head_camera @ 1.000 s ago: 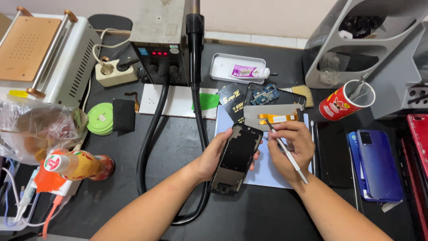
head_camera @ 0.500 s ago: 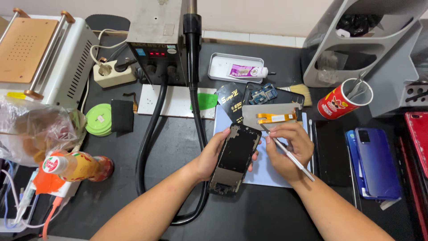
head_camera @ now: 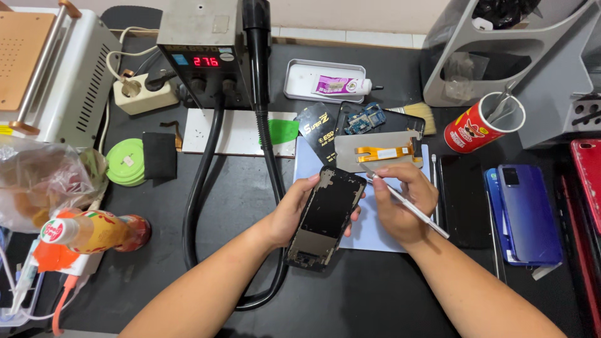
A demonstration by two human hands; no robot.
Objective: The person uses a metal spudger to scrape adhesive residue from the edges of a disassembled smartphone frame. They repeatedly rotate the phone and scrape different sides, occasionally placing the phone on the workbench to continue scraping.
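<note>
Left hand: the left hand (head_camera: 293,211) is closed around the side of an opened phone frame (head_camera: 326,216), fingers behind it, thumb at its upper left edge; it is held tilted above the tabletop (head_camera: 206,206).
Right hand: the right hand (head_camera: 400,201) pinches a thin metal tool (head_camera: 405,201) between thumb and fingers, its tip near the frame's upper right corner; whether tip and frame touch cannot be told.
Phone frame: one, dark and gutted, over a pale blue mat (head_camera: 366,228) in the middle of the tabletop.
Hidden parts: the left fingers are mostly behind the frame; the mat is largely covered by hands and frame.
Screen panel: one grey panel with an orange flex cable (head_camera: 383,152), just beyond the right hand.
Circuit board: one small blue board (head_camera: 365,119) behind the panel; its details are too small to make out.
Phones at right: one blue phone (head_camera: 527,213) and one black slab (head_camera: 460,200) lie side by side; a red one (head_camera: 588,175) is cut off by the frame edge.
Red cup: one (head_camera: 482,128), holding tweezers.
Hot-air station: one (head_camera: 200,53), with a red display and a black hose (head_camera: 266,144) running down past the left wrist.
Tray: one metal tray (head_camera: 299,84) holding one tube.
Green tape rolls: a stack (head_camera: 125,164); the count cannot be told.
Bottle: one orange bottle (head_camera: 94,230) lying at left.
Plastic bag: one (head_camera: 37,181); contents blurred.
</note>
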